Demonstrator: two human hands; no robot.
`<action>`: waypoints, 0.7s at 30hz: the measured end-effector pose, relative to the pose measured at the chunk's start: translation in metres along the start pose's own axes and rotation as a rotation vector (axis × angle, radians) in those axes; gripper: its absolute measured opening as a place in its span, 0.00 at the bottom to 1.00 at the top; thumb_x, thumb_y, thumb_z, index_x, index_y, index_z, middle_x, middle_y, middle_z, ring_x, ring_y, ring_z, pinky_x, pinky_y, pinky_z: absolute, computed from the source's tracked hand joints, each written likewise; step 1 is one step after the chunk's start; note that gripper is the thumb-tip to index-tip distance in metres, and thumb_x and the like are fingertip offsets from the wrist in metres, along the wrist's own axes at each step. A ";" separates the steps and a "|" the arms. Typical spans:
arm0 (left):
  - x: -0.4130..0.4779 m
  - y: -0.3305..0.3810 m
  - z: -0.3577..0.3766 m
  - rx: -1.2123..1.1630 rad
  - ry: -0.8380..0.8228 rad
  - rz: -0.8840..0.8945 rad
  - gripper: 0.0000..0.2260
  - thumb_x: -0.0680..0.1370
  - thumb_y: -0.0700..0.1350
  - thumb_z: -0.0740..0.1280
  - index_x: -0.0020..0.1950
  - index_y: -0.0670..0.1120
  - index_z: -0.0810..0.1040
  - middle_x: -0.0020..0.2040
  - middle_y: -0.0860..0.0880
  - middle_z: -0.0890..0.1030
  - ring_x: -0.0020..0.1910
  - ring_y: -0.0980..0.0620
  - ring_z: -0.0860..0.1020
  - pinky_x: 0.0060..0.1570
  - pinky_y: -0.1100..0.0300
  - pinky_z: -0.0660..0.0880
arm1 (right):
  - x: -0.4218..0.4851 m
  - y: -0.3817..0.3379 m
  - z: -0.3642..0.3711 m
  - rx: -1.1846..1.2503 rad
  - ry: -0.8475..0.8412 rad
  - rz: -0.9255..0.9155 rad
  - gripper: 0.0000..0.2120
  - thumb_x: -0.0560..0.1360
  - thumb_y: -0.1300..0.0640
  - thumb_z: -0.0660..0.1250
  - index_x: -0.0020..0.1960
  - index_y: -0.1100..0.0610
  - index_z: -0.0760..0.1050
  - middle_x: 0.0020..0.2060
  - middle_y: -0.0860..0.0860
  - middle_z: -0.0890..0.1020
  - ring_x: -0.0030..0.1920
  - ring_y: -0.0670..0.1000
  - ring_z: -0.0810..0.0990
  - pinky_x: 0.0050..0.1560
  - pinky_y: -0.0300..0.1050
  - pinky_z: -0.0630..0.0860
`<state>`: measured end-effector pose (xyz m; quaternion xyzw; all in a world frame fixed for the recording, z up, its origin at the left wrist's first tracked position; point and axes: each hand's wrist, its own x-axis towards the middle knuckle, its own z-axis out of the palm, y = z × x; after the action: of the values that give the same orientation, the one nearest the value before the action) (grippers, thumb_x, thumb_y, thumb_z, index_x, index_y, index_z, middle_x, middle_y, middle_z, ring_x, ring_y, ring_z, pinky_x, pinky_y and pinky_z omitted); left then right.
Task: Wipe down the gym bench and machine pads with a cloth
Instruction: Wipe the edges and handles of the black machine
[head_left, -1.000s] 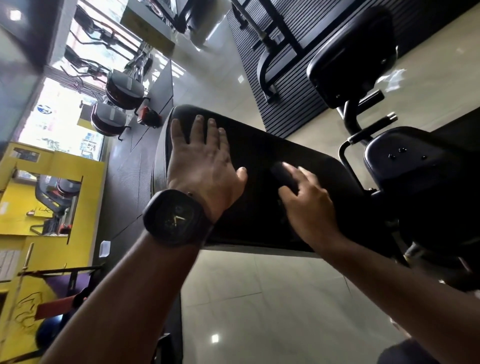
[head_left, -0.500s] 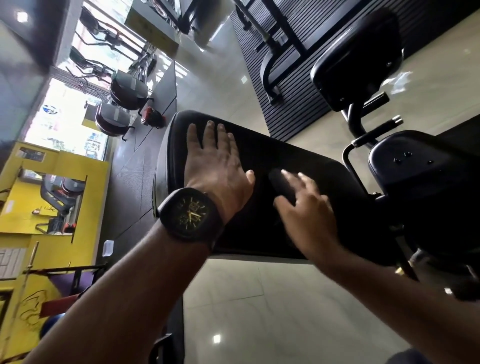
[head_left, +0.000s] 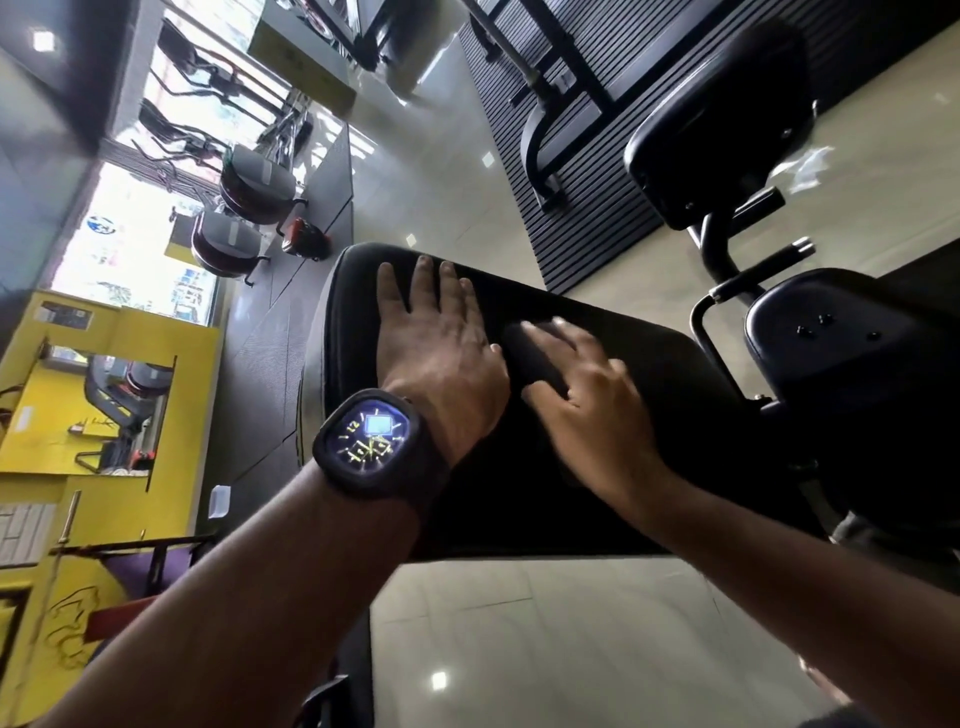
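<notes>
black padding covers the long bench (head_left: 509, 509), which runs slantwise across the middle of the view above a glossy pale tiled floor (head_left: 571, 649). the left hand (head_left: 441, 348) lies palm down on the far half of the bench, its fingers (head_left: 423, 283) straight and slightly spread, the tips near the rounded far end; it holds nothing. a dark square wristwatch (head_left: 371, 449) with a lit face sits on that wrist. just beside the left thumb, the right hand (head_left: 592, 415) rests on a dark cloth (head_left: 535, 364), which is bunched into a small lump on top of the bench and is hard to pick out against the black padding. the right fingers (head_left: 571, 338) are spread and fairly straight over the cloth, pressing it down onto the padding rather than wrapping round it, with the thumb along the cloth's near edge; this hand is blurred, so finer detail of the hold cannot be told. to the right of the bench two more black machine pads sit on a dark metal frame: a lower pad (head_left: 841, 353) with small bolts showing on it, and an upper pad (head_left: 722, 114) beyond it. at the left is a yellow wall (head_left: 130, 332), and past it several exercise machines (head_left: 244, 182) stand by a bright window.
</notes>
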<state>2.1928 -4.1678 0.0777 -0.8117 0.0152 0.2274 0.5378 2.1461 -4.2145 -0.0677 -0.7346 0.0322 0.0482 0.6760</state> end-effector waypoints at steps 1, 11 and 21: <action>0.001 0.000 0.000 0.008 0.000 0.002 0.29 0.85 0.52 0.43 0.82 0.40 0.39 0.83 0.42 0.39 0.81 0.41 0.37 0.74 0.36 0.33 | 0.005 -0.007 -0.001 0.026 0.005 -0.067 0.27 0.77 0.48 0.62 0.76 0.38 0.66 0.78 0.42 0.64 0.70 0.55 0.69 0.66 0.45 0.65; 0.007 0.003 -0.003 0.022 0.001 0.007 0.29 0.86 0.52 0.42 0.82 0.39 0.40 0.83 0.39 0.40 0.81 0.39 0.38 0.74 0.34 0.34 | 0.056 0.000 0.006 -0.016 -0.032 0.037 0.26 0.79 0.47 0.62 0.77 0.38 0.65 0.78 0.46 0.65 0.72 0.58 0.67 0.69 0.51 0.65; 0.012 0.006 -0.002 -0.007 0.018 0.005 0.31 0.85 0.57 0.44 0.82 0.40 0.41 0.83 0.39 0.40 0.81 0.38 0.39 0.73 0.31 0.35 | 0.100 0.014 0.002 0.045 -0.039 0.093 0.27 0.76 0.44 0.61 0.75 0.38 0.67 0.74 0.48 0.70 0.70 0.59 0.71 0.70 0.54 0.67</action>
<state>2.2027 -4.1690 0.0683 -0.8156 0.0213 0.2214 0.5342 2.2437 -4.2122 -0.0930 -0.7159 0.0541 0.0930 0.6898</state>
